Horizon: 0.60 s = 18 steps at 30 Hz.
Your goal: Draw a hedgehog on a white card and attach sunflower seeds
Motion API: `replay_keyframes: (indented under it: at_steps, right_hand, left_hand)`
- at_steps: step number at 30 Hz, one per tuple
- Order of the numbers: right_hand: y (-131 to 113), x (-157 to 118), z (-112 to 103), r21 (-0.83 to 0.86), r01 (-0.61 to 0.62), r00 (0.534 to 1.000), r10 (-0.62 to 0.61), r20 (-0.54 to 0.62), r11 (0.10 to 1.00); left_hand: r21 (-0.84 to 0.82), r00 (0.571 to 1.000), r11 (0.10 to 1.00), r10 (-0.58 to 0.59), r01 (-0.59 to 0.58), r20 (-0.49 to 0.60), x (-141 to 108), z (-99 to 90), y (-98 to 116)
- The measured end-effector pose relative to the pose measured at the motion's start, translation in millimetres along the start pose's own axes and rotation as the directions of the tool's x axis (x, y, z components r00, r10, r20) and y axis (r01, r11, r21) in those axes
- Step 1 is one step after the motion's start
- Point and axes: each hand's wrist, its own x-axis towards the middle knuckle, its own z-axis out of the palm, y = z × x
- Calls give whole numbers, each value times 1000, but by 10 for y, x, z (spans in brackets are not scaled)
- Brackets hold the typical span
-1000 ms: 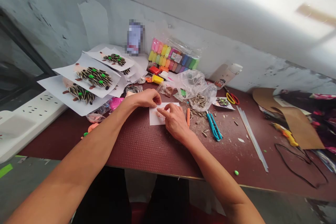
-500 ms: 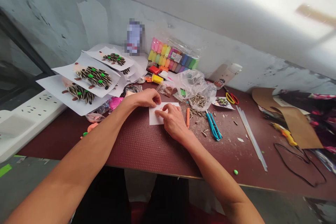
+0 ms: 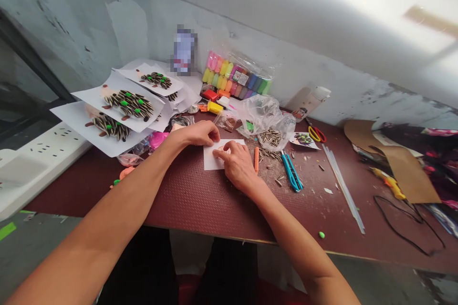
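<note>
A small white sheet of paper (image 3: pixel 210 164) lies on the dark red table, with reddish lines partly showing between my hands. My left hand (image 3: pixel 203 132) is at its upper left edge, fingers bent down and closed on the paper. Over its right part, my right hand (image 3: pixel 236 163) has curled fingers, with thumb and index finger pointing left; anything between them is hidden. Just right of that hand lies an orange stick (image 3: pixel 256 159). Beyond it are loose striped sunflower seeds (image 3: pixel 271 154) and a teal utility knife (image 3: pixel 292 172).
Papers with seed-covered hedgehog figures (image 3: pixel 129 105) are piled at left, near a white power strip (image 3: pixel 46 152). Behind stand packed coloured clay (image 3: pixel 236 74), a plastic bag (image 3: pixel 263 112) and a bottle (image 3: pixel 309 102). Scissors (image 3: pixel 317 133), glue sticks (image 3: pixel 343 188) and a glue gun (image 3: pixel 391 185) lie right.
My right hand has shifted very slightly to the right, so a bit more of the reddish lines on the paper shows. My left hand stays in place.
</note>
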Motion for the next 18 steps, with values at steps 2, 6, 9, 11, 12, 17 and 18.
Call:
replay_keyframes:
  at_steps: [2, 6, 9, 11, 12, 17, 18]
  right_hand:
    - [15, -7, -11, -10, -19, 1000, 19, -17, 1000]
    - [29, -10, -10, -25, -29, 999, 29, -17, 999]
    - [8, 4, 10, -2, 18, 1000, -18, -1, 1000]
    - [-10, 14, 18, 8, 39, 999, -39, 17, 999]
    - [-16, 17, 19, 8, 45, 999, -45, 23, 999]
    - [-14, 19, 19, 5, 55, 998, -55, 11, 998]
    - [-9, 18, 21, 6, 54, 999, -54, 8, 999]
  left_hand:
    - [3, 1000, 1000, -5, 5, -1, -4, 2, 2]
    - [-1, 1000, 1000, -2, 2, -1, -8, 5, 1]
    - [-8, 1000, 1000, 3, -3, -1, -7, 5, 1]
    - [-8, 1000, 1000, 0, 0, -1, -8, 4, 3]
    - [-7, 1000, 1000, -2, 2, 0, -10, 4, 4]
    - [-5, 1000, 1000, -2, 2, -1, -13, 3, 5]
    - [-6, 1000, 1000, -4, 4, -1, -12, 4, 4]
